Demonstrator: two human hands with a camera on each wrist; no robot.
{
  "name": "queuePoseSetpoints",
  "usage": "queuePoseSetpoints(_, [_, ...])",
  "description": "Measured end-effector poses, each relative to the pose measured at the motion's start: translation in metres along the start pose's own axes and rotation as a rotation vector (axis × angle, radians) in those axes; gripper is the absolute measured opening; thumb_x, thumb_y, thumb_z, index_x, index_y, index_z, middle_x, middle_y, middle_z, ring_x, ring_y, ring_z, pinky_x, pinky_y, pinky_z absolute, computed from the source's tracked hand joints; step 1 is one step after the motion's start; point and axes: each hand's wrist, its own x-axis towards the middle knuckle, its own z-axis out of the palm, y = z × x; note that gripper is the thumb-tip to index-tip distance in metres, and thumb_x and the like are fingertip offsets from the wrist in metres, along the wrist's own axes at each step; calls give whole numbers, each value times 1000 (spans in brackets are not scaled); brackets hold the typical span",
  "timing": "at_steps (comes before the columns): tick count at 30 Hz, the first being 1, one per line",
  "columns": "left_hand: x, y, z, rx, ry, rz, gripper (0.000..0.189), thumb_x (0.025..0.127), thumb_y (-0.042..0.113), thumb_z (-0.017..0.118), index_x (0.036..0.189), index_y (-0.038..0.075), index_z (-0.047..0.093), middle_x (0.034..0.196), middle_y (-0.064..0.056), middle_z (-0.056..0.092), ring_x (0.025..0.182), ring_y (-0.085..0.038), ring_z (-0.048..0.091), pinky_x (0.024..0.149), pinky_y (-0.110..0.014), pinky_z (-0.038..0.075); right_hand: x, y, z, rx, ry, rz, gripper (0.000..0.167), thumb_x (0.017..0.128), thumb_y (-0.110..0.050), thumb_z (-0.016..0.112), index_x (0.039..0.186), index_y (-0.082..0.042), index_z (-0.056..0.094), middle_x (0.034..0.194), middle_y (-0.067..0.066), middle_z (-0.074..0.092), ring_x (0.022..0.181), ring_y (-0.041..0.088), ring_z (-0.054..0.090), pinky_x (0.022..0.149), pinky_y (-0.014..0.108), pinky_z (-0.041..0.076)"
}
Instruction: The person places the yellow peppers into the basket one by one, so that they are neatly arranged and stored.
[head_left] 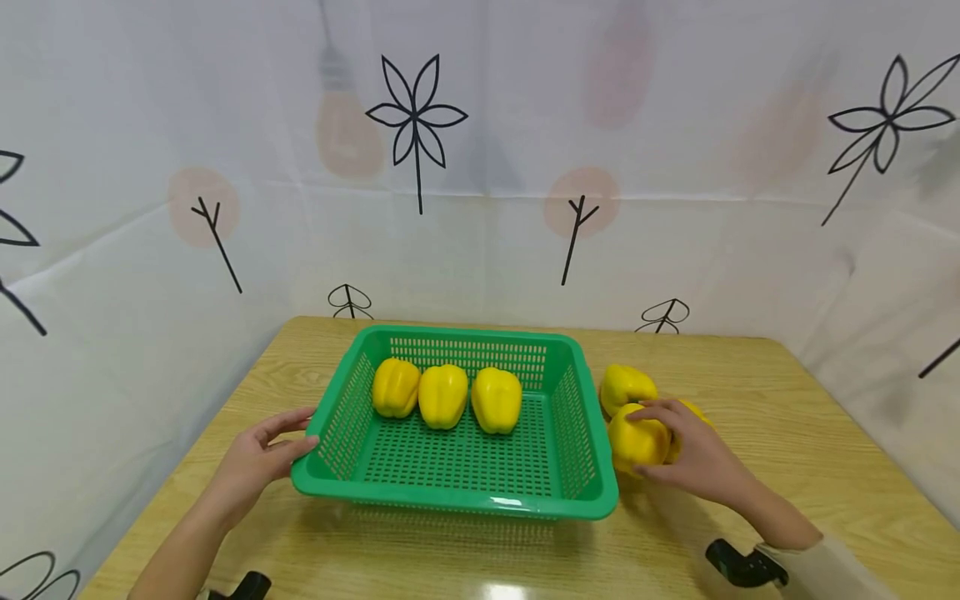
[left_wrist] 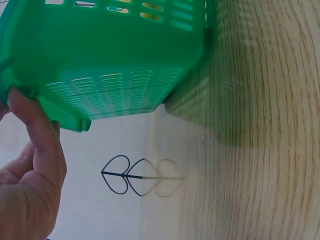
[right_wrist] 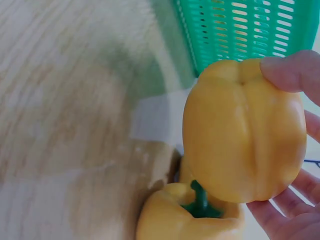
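Note:
My left hand pinches the left rim of a green plastic basket, its fingertips at the edge. In the left wrist view the fingers bend at the rim of the basket. Three yellow bell peppers stand in a row inside, toward the back. Just right of the basket, my right hand grips another yellow bell pepper. The right wrist view shows this pepper between thumb and fingers, overlapping a pepper with a green stem.
Beside the held pepper, another yellow bell pepper lies on the wooden table, and one more is partly hidden behind the right hand. A white patterned cloth hangs behind the table and along its sides.

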Motion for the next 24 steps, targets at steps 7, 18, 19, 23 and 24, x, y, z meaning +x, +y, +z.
queuePoseSetpoints(7, [0,0,0,-6,-2,1,62,90,21,64,141,0,36,134,-20,33,93,-9,61,78,-32,53,6,-6,-10,16,18,-12,56,58,-9,88,108,-11,62,111,8,53,97,26,53,76,41,52])
queuePoseSetpoints(18, [0,1,1,-8,7,2,61,90,20,63,141,-1,36,133,-20,34,92,-10,61,77,-31,53,20,-16,-30,25,37,-51,55,60,-7,87,109,-11,62,115,11,52,100,26,52,80,19,45])
queuePoseSetpoints(19, [0,1,1,-8,5,2,61,90,20,63,141,-1,36,133,-20,34,92,-10,61,77,-31,53,21,-17,-31,20,41,-56,56,60,-6,87,109,-11,62,116,11,52,101,25,52,81,17,44])
queuePoseSetpoints(23, [0,1,0,-6,2,2,61,91,20,63,141,0,36,134,-20,34,93,-10,61,77,-31,53,25,-19,-34,8,59,-77,57,59,-6,87,110,-11,62,116,10,52,102,17,49,83,11,40])
queuePoseSetpoints(24, [0,0,0,-6,1,1,61,91,20,63,141,0,36,134,-20,33,93,-10,61,78,-31,53,26,-20,-35,8,62,-83,58,59,-5,87,110,-11,61,117,9,52,102,15,49,83,11,40])
